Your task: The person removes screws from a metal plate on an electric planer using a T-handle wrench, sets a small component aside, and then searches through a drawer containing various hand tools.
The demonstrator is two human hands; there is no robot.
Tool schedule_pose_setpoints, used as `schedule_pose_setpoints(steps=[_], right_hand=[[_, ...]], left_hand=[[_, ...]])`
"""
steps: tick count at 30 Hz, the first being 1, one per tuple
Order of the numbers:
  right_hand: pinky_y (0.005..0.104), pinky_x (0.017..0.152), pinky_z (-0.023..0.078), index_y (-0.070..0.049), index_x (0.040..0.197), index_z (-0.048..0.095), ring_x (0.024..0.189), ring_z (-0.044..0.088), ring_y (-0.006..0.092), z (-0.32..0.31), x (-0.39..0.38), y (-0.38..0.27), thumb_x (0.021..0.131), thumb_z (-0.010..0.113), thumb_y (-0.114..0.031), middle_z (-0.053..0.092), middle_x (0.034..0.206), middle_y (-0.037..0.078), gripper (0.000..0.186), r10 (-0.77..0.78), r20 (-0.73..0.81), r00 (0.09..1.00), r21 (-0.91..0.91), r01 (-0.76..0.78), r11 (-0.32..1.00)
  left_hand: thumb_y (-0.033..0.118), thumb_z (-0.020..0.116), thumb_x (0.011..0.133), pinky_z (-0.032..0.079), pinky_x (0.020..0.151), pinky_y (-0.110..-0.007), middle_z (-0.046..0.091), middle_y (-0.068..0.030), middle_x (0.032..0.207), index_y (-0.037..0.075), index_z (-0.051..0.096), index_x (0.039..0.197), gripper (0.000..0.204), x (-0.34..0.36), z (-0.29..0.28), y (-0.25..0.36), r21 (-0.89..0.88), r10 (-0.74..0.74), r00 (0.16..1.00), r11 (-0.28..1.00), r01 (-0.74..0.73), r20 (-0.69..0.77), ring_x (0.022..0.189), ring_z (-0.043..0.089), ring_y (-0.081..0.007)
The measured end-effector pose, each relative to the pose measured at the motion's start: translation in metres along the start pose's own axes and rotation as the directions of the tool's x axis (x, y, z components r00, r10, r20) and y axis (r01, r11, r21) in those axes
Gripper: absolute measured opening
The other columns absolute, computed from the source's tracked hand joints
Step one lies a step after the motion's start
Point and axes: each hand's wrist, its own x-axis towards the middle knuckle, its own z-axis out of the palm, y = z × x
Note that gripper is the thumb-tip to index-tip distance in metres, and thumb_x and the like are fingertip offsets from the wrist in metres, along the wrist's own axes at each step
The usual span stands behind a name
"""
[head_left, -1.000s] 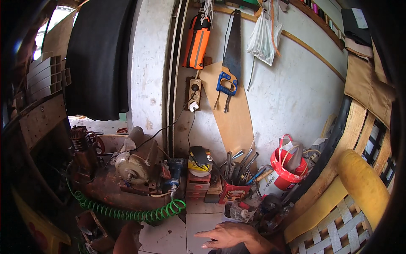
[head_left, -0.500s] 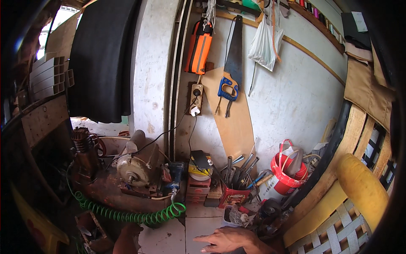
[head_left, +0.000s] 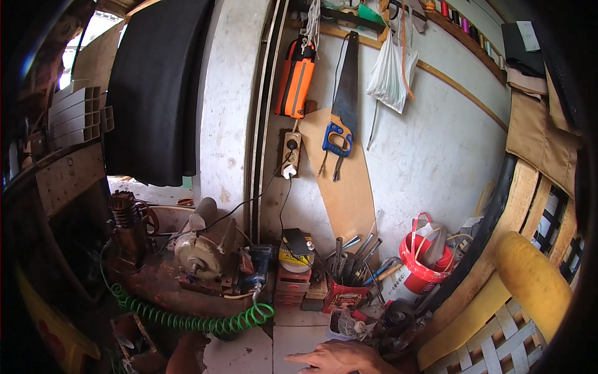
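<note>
My right hand (head_left: 339, 358) comes in at the lower edge, back up, over the pale floor tiles (head_left: 299, 333). Its index finger stretches out to the left, and nothing shows in its grip. Just beyond it stands a small clear plastic tub (head_left: 339, 327) with a crumpled see-through bag (head_left: 356, 324) inside. My left hand (head_left: 188, 353) is a dark shape at the lower edge, left of the tiles; its fingers are too dim to make out. Nearest to that hand is a coiled green air hose (head_left: 199, 323), lying in front of an air compressor (head_left: 156, 277).
A red tin (head_left: 344, 298) full of tools stands against the wall, beside small red drawers (head_left: 291, 288). Right of it is a red-and-white bucket (head_left: 405, 280). A blue-handled saw (head_left: 337, 136) hangs above. A yellow foam roll (head_left: 532, 268) rests over woven webbing (head_left: 498, 340) at the right.
The whole view has tilted slightly upward, so wall things sit a little lower. My right hand has shifted slightly downward in the picture; its pointing shape is the same.
</note>
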Motion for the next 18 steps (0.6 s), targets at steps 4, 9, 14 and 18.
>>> schedule_pose_setpoints(steps=[4,9,14,18], right_hand=[[0.0510,0.084,0.053,-0.021,0.143,0.054,0.099,0.068,0.0413,0.010,0.002,0.009,0.096,0.059,-0.046,0.070,0.111,0.022,0.054,-0.031,-0.060,0.998,-0.044,0.028,0.999],[0.0508,0.082,0.053,-0.020,0.143,0.054,0.096,0.068,0.0422,0.010,0.001,0.006,0.095,0.060,-0.045,0.070,0.108,0.023,0.054,-0.060,-0.081,0.995,-0.060,0.055,0.997],[0.0512,0.082,0.053,-0.019,0.143,0.054,0.093,0.068,0.0423,0.016,0.000,0.008,0.095,0.060,-0.041,0.070,0.105,0.024,0.053,-0.082,-0.075,0.994,-0.061,0.078,0.995],[0.0511,0.083,0.053,-0.019,0.143,0.054,0.095,0.068,0.0421,0.020,0.002,0.015,0.094,0.060,-0.039,0.070,0.107,0.024,0.053,-0.077,-0.089,0.993,0.014,0.079,0.997]], left_hand=[[0.039,0.070,0.089,0.056,0.085,-0.042,0.075,-0.0094,0.108,0.008,0.067,0.123,0.046,-0.021,-0.002,0.011,-0.025,0.058,0.997,0.998,-0.060,-0.054,0.094,0.073,-0.0246],[0.039,0.071,0.088,0.055,0.087,-0.042,0.074,-0.0090,0.110,0.009,0.067,0.124,0.047,-0.086,-0.013,0.024,-0.059,0.194,0.964,0.976,-0.208,-0.180,0.097,0.072,-0.0253],[0.039,0.071,0.088,0.055,0.089,-0.043,0.074,-0.0086,0.111,0.010,0.066,0.124,0.047,-0.164,-0.016,0.025,-0.073,0.330,0.890,0.926,-0.370,-0.314,0.099,0.071,-0.0259],[0.040,0.072,0.087,0.054,0.090,-0.043,0.073,-0.0083,0.113,0.011,0.066,0.125,0.048,-0.200,-0.019,0.031,-0.028,0.414,0.827,0.888,-0.458,-0.381,0.101,0.071,-0.0265]])
